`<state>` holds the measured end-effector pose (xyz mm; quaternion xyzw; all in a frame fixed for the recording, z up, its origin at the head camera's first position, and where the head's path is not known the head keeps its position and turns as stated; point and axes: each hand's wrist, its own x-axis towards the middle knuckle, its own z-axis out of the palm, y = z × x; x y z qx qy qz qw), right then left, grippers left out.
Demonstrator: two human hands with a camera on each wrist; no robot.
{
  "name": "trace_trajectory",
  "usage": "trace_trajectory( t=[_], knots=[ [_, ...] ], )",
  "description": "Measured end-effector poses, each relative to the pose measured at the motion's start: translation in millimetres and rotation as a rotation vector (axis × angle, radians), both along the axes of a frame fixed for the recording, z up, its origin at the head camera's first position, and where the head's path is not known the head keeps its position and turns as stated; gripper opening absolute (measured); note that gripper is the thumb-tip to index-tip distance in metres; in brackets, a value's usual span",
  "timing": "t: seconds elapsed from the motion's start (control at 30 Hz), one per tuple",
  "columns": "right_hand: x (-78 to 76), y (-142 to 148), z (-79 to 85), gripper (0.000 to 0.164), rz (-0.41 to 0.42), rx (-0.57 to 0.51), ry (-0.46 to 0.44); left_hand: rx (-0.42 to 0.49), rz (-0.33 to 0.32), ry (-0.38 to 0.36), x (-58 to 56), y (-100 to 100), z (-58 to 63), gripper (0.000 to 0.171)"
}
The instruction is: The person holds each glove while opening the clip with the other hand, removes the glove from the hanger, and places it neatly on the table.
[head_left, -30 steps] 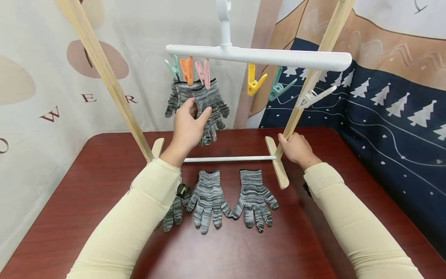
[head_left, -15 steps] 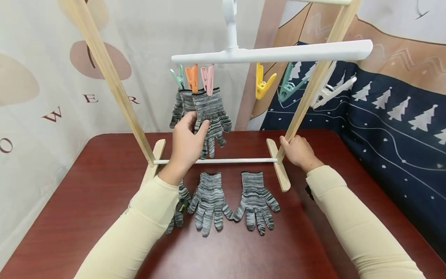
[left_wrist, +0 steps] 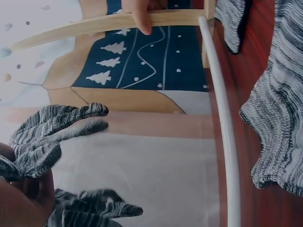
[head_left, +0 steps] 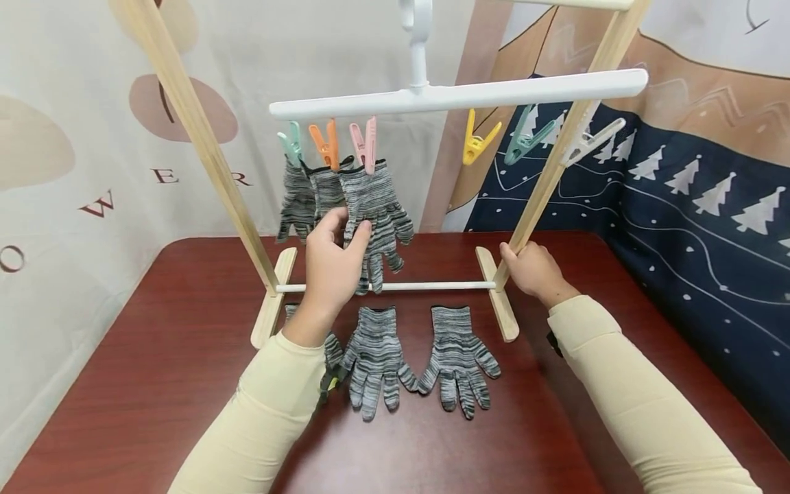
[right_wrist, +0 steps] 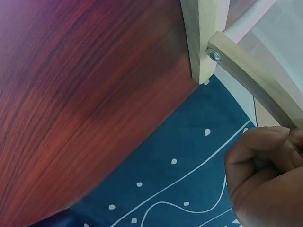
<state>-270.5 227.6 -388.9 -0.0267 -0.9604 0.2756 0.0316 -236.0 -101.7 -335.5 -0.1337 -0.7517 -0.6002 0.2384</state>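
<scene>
Striped grey knit gloves hang by their cuffs from a white hanger point(head_left: 531, 92) with coloured clothespins. My left hand point(head_left: 330, 264) pinches the front glove point(head_left: 370, 189), which hangs under the pink clothespin point(head_left: 365, 145); the thumb lies over its front. Behind it, another glove point(head_left: 327, 186) hangs from the orange clothespin point(head_left: 327, 144), and a further one point(head_left: 296, 202) from the green clothespin point(head_left: 291, 142) at the far left. In the left wrist view, the held glove point(left_wrist: 52, 127) spreads its fingers past my hand. My right hand point(head_left: 535, 271) grips the right wooden post point(head_left: 552, 158) low down.
Yellow point(head_left: 478, 143), teal point(head_left: 526, 143) and white point(head_left: 592, 143) clothespins hang bare on the right. A white crossbar point(head_left: 426, 285) joins the stand's feet. On the red-brown table point(head_left: 154, 384) lie a middle glove point(head_left: 376, 357), a right glove point(head_left: 458, 357) and one partly behind my left arm.
My left hand has moved down slightly and closed on the front glove. The hanger has turned and swung, and the hanging gloves have spread farther apart. My right hand stays on the post.
</scene>
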Motion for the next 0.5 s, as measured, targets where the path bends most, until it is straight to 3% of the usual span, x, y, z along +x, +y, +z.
trace_trajectory(
  t=[0.27, 0.5],
  knots=[
    [1.5, 2, 3.0, 0.063, 0.005, 0.019, -0.007, -0.042, -0.014, -0.064, 12.2, 2, 10.9, 0.036],
    [3.5, 2, 4.9, 0.064, 0.011, 0.066, -0.013, -0.056, -0.068, -0.057, 21.9, 2, 17.4, 0.039]
  ],
)
